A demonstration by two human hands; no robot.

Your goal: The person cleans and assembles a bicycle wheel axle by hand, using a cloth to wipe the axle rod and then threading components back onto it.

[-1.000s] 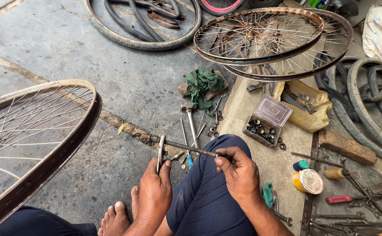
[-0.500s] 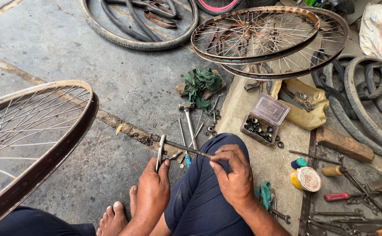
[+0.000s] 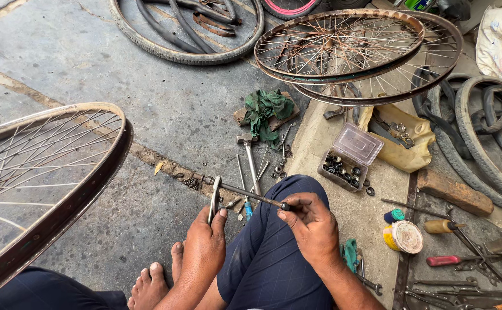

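Note:
I sit on the ground with a knee up. My right hand (image 3: 311, 225) pinches the near end of a thin dark axle rod (image 3: 248, 194) that points away to the left. My left hand (image 3: 205, 247) grips a flat metal spanner (image 3: 214, 198), its head set on the rod near the far end. A bare bicycle wheel rim with spokes (image 3: 61, 206) stands close on my left.
A hammer (image 3: 250, 158), loose spokes and nuts lie ahead. A clear plastic box of nuts (image 3: 348, 156) sits right of them, with a green rag (image 3: 268, 109) beyond. Two stacked wheels (image 3: 354, 51), tyres (image 3: 480, 138), a wood block (image 3: 454, 192), tape rolls (image 3: 403, 235) and screwdrivers (image 3: 449, 259) lie around.
Both hands stay on the rod and spanner with small shifts. The view has drifted slightly, and the wheel on the left sits a little lower in frame.

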